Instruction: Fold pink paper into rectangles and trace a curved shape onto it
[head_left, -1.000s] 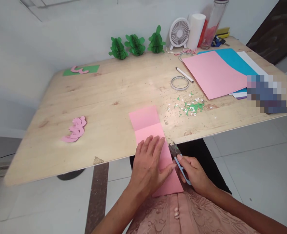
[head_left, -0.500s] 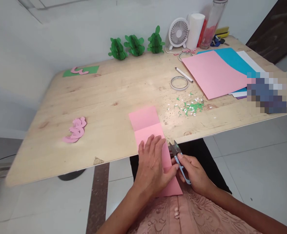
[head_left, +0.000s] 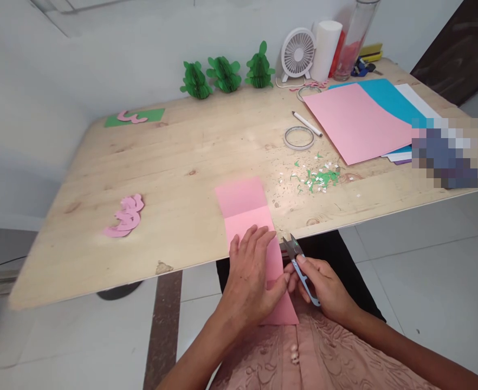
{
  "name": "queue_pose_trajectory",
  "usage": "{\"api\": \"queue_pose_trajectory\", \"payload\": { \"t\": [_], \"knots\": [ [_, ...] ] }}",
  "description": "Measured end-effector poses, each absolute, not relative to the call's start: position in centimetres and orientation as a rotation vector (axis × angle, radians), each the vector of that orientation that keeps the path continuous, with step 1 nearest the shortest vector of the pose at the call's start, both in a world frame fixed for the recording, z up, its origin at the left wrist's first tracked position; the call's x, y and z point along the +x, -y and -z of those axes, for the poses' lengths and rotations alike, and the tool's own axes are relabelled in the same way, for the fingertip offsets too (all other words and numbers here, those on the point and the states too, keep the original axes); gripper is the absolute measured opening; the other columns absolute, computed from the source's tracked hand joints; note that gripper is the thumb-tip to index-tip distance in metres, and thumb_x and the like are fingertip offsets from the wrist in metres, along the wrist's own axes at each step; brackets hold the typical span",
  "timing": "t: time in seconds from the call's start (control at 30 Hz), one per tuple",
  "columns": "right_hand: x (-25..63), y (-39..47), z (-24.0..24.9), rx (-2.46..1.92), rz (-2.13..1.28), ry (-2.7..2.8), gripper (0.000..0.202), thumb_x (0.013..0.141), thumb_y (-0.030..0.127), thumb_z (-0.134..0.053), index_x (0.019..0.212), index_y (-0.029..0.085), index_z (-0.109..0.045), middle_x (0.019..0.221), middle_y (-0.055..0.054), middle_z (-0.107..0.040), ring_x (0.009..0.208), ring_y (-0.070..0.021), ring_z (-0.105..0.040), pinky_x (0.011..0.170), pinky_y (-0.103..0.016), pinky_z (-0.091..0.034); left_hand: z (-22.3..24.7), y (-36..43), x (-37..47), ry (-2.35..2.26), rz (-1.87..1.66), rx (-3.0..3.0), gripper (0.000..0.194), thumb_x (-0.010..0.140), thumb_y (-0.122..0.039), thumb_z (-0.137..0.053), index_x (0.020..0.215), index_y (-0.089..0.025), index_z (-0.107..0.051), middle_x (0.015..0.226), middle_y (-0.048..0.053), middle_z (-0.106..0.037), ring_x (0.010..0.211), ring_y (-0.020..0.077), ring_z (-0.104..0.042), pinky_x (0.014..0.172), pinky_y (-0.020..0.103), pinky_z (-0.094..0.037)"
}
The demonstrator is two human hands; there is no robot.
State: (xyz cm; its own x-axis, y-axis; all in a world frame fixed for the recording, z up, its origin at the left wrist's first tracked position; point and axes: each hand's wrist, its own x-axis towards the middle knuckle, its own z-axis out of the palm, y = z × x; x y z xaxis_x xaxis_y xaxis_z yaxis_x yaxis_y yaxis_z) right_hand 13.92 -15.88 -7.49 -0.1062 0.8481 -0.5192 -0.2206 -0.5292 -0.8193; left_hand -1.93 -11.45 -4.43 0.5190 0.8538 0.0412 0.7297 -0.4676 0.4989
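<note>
Scraps [head_left: 322, 180] lie right of your pink strip [head_left: 248, 216], its long axis slanting away leftward — left hand [head_left: 249, 276] spread on it, right hand [head_left: 327, 284] gripping snips [head_left: 304, 278].

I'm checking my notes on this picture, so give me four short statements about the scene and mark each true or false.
1. The left hand lies on the pink strip. True.
2. The right hand holds a pen. False: it holds snips.
3. Three green paper ornaments stand to the left of the white fan. True.
4. The green scraps lie on a blue sheet. False: they lie on the wooden tabletop.
</note>
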Motion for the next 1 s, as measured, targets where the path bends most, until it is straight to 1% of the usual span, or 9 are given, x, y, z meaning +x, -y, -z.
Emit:
{"api": "queue_pose_trajectory", "payload": {
  "t": [0.2, 0.4, 0.63, 0.77, 0.87, 1.0],
  "knots": [
    [14.5, 16.3, 7.5, -1.432, -1.768, 0.775, 0.053, 0.084, 0.061, -0.048, 0.078, 0.012, -0.067, 0.059, -0.004, -0.065, 0.036, -0.0066, -0.041, 0.038, -0.021, -0.028, 4.2, 11.4, -2.4, -1.275, -0.387, 2.3, 0.057, 0.082, -0.027, -0.051, 0.134, -0.02, -0.031, 0.139, 0.015, -0.046, 0.136, 0.0315, -0.032, 0.11, 0.058, -0.02],
    [15.2, 16.7, 7.1, -1.49, -1.784, 0.896, 0.054, 0.085, 0.061, -0.045, 0.078, 0.012, -0.069, 0.059, -0.004, -0.065, 0.037, -0.0072, -0.042, 0.039, -0.022, -0.03, 4.4, 11.4, -2.5, -1.257, -0.389, 2.277, 0.058, 0.082, -0.021, -0.048, 0.136, -0.02, -0.027, 0.142, 0.014, -0.041, 0.138, 0.0288, -0.029, 0.112, 0.058, -0.016],
    [15.4, 17.1, 7.9, -1.525, -1.78, 1.018, 0.054, 0.088, 0.058, -0.042, 0.077, 0.013, -0.069, 0.055, -0.002, -0.061, 0.038, -0.0079, -0.043, 0.04, -0.021, -0.031, 4.3, 11.5, -2.6, -1.257, -0.398, 2.262, 0.06, 0.08, -0.017, -0.046, 0.137, -0.02, -0.026, 0.142, 0.014, -0.04, 0.138, 0.0286, -0.03, 0.112, 0.058, -0.015],
    [15.1, 16.8, 8.4, -1.502, -1.785, 1.036, 0.053, 0.089, 0.057, -0.04, 0.074, 0.014, -0.067, 0.054, -0.001, -0.06, 0.04, -0.0079, -0.042, 0.041, -0.021, -0.031, 4.3, 11.4, -2.7, -1.255, -0.396, 2.257, 0.06, 0.081, -0.018, -0.046, 0.137, -0.021, -0.026, 0.142, 0.014, -0.04, 0.138, 0.0289, -0.03, 0.112, 0.058, -0.015],
    [14.8, 16.5, 8.4, -1.481, -1.774, 1.033, 0.053, 0.089, 0.057, -0.04, 0.072, 0.014, -0.066, 0.054, -0.001, -0.06, 0.039, -0.0078, -0.041, 0.041, -0.021, -0.029, 4.3, 11.4, -2.7, -1.25, -0.402, 2.254, 0.06, 0.081, -0.018, -0.046, 0.137, -0.021, -0.025, 0.142, 0.015, -0.04, 0.138, 0.0285, -0.03, 0.112, 0.058, -0.014],
    [14.3, 16.1, 8.3, -1.464, -1.766, 0.998, 0.052, 0.088, 0.058, -0.042, 0.074, 0.014, -0.066, 0.054, 0.0, -0.059, 0.039, -0.0077, -0.04, 0.041, -0.022, -0.029, 4.3, 11.4, -2.8, -1.252, -0.413, 2.261, 0.06, 0.08, -0.017, -0.046, 0.137, -0.021, -0.027, 0.142, 0.014, -0.042, 0.137, 0.029, -0.031, 0.112, 0.058, -0.016]
  ]
}}
